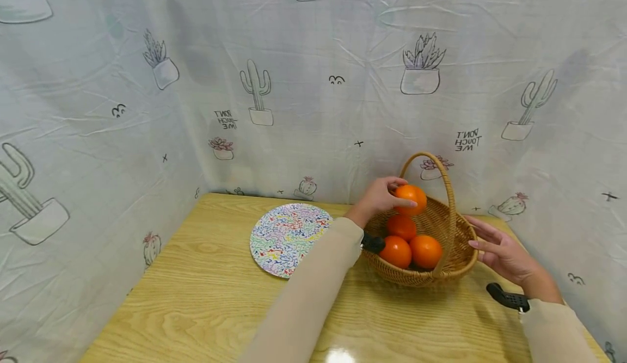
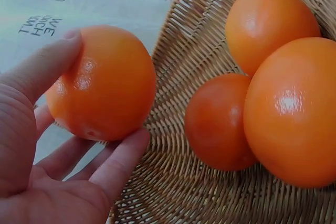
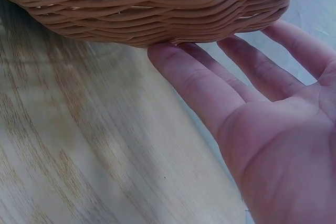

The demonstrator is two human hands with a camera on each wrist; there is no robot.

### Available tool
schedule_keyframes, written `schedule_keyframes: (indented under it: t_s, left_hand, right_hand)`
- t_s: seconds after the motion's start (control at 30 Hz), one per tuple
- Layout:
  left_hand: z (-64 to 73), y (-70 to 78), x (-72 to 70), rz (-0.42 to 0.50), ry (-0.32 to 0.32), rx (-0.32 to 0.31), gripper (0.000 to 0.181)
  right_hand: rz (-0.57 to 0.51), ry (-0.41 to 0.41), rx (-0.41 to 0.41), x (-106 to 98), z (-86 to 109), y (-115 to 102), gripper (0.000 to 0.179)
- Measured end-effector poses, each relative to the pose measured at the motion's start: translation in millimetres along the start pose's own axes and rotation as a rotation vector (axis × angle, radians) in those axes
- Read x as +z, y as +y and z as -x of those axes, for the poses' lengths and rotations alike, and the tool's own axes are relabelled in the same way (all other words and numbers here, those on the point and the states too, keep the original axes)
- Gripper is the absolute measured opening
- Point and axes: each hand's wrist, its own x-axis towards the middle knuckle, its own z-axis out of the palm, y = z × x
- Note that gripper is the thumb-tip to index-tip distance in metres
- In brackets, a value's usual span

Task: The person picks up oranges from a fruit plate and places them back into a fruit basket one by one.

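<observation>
In the head view my left hand (image 1: pixel 384 195) holds an orange (image 1: pixel 411 200) above the left side of a wicker basket (image 1: pixel 462 265). Thumb and fingers grip the fruit from opposite sides in the left wrist view, where its glossy skin shows. Three more oranges lie in the basket, among them a front-left orange (image 1: pixel 395 252), a front-right orange (image 1: pixel 426 251) and a darker orange (image 1: pixel 401 226) behind them. My right hand (image 1: pixel 504 254) is at the basket's right side. In the right wrist view its fairly straight fingers (image 3: pixel 194 77) touch the wicker from outside, low down.
A round plate (image 1: pixel 289 238) with a multicoloured squiggle pattern lies left of the basket, partly behind my left sleeve. The basket's tall arched handle (image 1: pixel 448 205) rises to the right of the held orange. Cactus-printed cloth (image 1: pixel 303 102) hangs behind the wooden table (image 1: pixel 206 292).
</observation>
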Motion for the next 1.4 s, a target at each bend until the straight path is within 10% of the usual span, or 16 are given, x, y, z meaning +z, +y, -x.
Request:
schedule_keyframes:
  t_s: [0.83, 1.4]
  left_hand:
    - [-8.5, -5.2, 27.4, -0.240, 0.041, -0.088, 0.057]
    - [2.1, -8.1, 17.8, -0.106, -0.058, -0.056, 0.041]
  right_hand:
    - [-0.012, -0.008, -0.018, 1.6, -3.9, 3.2, 0.064]
    - [-0.035, -0.028, -0.043, -1.3, 2.0, 6.8, 0.063]
